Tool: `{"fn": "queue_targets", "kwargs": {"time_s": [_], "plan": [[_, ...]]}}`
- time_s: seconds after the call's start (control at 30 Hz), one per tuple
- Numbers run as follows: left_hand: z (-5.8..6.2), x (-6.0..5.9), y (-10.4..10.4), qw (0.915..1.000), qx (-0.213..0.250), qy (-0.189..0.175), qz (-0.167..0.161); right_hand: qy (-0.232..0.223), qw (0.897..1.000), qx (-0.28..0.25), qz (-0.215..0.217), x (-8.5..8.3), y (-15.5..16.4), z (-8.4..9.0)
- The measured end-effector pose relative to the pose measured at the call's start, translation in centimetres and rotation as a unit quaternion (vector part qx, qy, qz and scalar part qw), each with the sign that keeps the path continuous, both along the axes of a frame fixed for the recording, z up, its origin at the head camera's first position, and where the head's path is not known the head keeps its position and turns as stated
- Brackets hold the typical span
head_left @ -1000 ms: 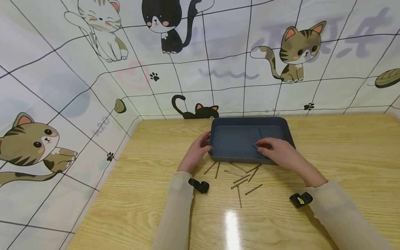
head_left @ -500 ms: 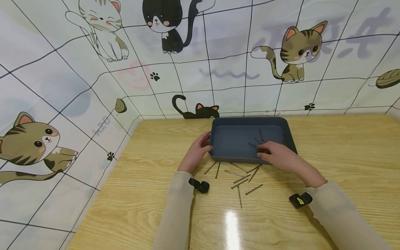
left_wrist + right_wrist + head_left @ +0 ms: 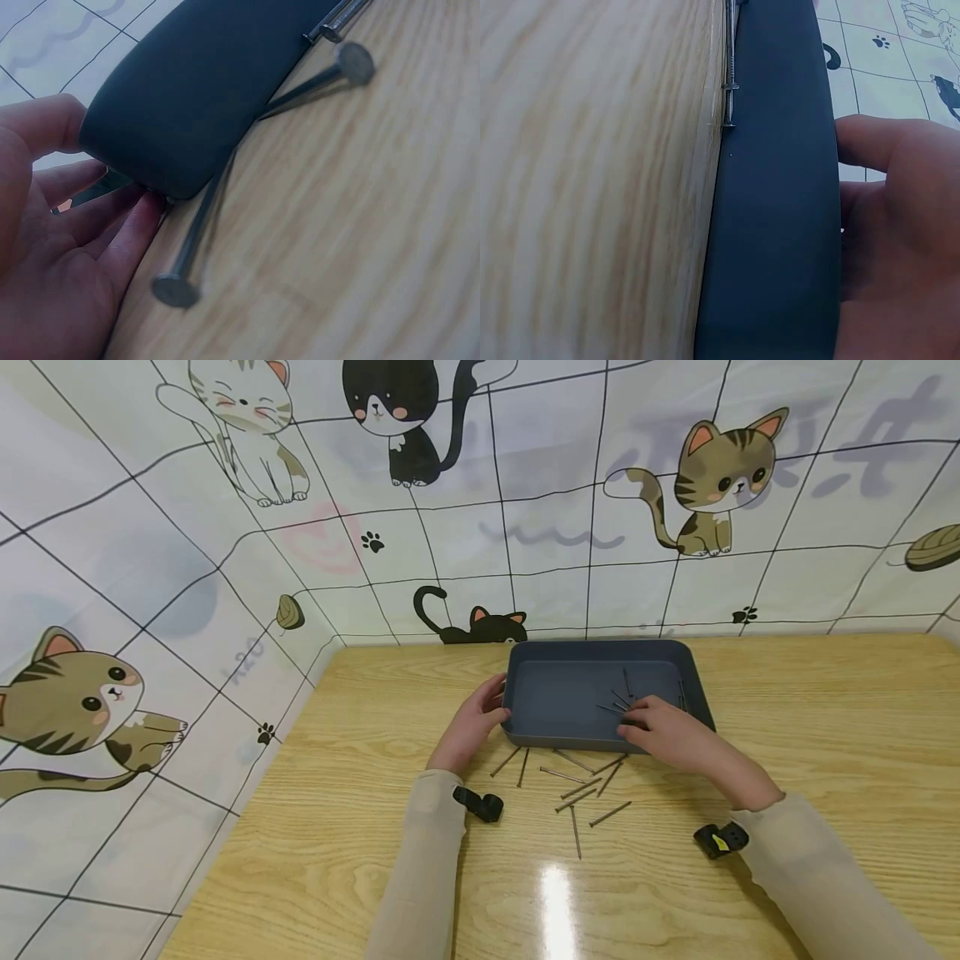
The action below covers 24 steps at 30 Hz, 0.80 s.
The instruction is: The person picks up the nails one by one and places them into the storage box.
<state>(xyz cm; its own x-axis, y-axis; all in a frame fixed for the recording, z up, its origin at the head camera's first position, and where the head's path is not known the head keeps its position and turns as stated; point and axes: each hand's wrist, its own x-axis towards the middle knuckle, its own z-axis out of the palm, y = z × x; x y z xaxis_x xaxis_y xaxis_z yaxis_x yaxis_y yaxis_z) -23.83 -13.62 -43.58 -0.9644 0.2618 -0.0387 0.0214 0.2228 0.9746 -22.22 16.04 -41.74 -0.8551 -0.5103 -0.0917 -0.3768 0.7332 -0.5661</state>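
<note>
A dark blue-grey tray [image 3: 570, 653] stands on the wooden table with a few nails [image 3: 618, 697] in its right half. My left hand [image 3: 491, 706] grips the tray's near left corner [image 3: 195, 90], thumb on one side and fingers [image 3: 112, 217] on the other. A nail [image 3: 191, 240] lies on the table right beside those fingers. My right hand [image 3: 645, 722] hovers over the tray's near rim on the right, fingers relaxed, with nothing seen in it. The right wrist view has the tray's outer wall [image 3: 780, 187] next to my palm [image 3: 892, 225]. Several loose nails [image 3: 577, 785] lie in front of the tray.
The table [image 3: 825, 735] runs into a corner of cat-patterned wall [image 3: 225, 568] at the left and back. Bare wood lies right of the tray and along the near edge. A glare spot [image 3: 558, 893] shines between my forearms.
My right hand has drawn back a little from the nails in the tray toward its near rim. The left hand and tray have stayed put.
</note>
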Motion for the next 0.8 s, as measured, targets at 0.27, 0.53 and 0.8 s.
{"fn": "queue_targets", "kwargs": {"time_s": [0.27,0.53,0.8], "plan": [[0.02,-0.1,0.05,1.0,-0.006,0.001,0.001,0.01,1.0,0.012,-0.002,-0.01,-0.16,-0.09],[-0.01,-0.08,0.0,1.0,0.002,0.002,0.0,0.018,1.0,0.014,-0.016,-0.15,-0.04,-0.1],[0.09,0.04,0.12,1.0,0.002,0.002,0.001,0.059,0.998,-0.004,-0.025,0.07,-0.11,0.49]]}}
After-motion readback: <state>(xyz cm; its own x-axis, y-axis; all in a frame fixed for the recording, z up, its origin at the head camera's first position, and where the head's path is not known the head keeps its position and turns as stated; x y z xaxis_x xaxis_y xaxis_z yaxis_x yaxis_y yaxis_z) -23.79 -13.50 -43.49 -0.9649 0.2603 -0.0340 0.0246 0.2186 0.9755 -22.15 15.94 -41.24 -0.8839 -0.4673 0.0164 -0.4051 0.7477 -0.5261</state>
